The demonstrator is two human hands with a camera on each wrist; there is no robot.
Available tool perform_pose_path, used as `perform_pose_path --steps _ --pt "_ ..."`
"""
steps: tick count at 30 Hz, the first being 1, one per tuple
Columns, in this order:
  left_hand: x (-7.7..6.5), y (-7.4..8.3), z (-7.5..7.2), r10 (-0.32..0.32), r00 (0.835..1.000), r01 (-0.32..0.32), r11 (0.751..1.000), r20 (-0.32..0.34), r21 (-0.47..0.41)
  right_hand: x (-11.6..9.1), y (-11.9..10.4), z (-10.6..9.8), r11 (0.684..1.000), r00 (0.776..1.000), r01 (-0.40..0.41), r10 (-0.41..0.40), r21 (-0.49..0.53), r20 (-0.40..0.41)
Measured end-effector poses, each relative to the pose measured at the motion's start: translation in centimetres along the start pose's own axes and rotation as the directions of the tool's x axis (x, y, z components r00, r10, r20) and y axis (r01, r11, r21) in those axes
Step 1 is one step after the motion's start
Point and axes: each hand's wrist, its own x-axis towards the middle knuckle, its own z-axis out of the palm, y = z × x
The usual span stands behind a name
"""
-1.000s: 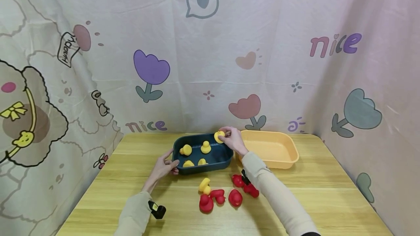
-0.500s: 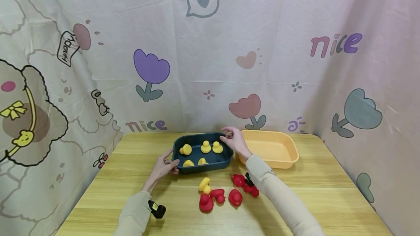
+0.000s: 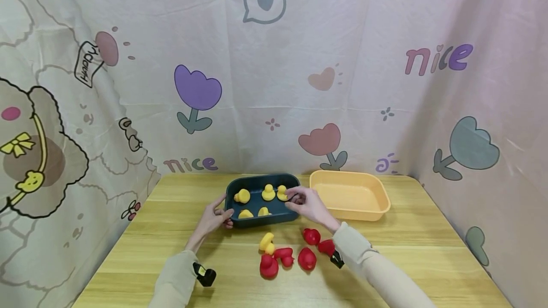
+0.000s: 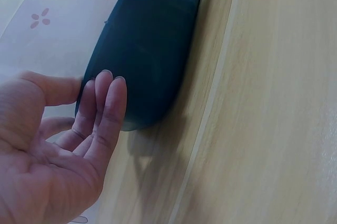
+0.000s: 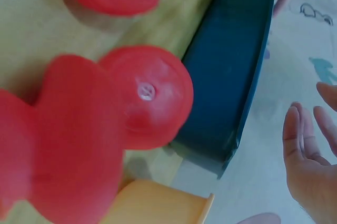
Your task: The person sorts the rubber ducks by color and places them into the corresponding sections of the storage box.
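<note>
The dark blue bin (image 3: 263,222) stands at the back of the table with several yellow rubber ducks (image 3: 268,194) inside. My left hand (image 3: 212,217) holds its left end. In the left wrist view, the thumb reaches the rim while the fingers (image 4: 108,124) lie along the outer wall. My right hand (image 3: 311,205) hovers over the bin's right end, fingers loosely bent and nothing in them. Just beyond its fingertips is the rightmost yellow duck (image 3: 281,192), partly covered by them. The right wrist view shows that hand (image 5: 313,169) raised above the rim.
To the right of the bin is a light orange bin (image 3: 357,213). Several red rubber ducks (image 3: 307,259) and one yellow duck (image 3: 267,241) lie on the wooden table (image 3: 411,251) in front. A printed curtain (image 3: 265,70) hangs behind.
My right hand has released a yellow duck into the right part of the dark blue bin, then drawn back toward me. The left hand keeps its place.
</note>
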Motion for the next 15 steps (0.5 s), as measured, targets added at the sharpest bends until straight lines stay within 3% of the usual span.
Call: perform_pose_path --steps 6,15 --pt "0.0 -0.1 0.0 0.005 1.000 -0.005 1.000 -0.008 -0.003 -1.1 -0.4 0.9 1.000 0.994 0.020 -0.021 0.009 0.110" --pt "0.0 -0.1 0.0 0.010 1.000 -0.010 1.000 -0.002 -0.003 -1.8 -0.6 2.6 0.999 0.970 0.000 0.011 -0.045 0.242"
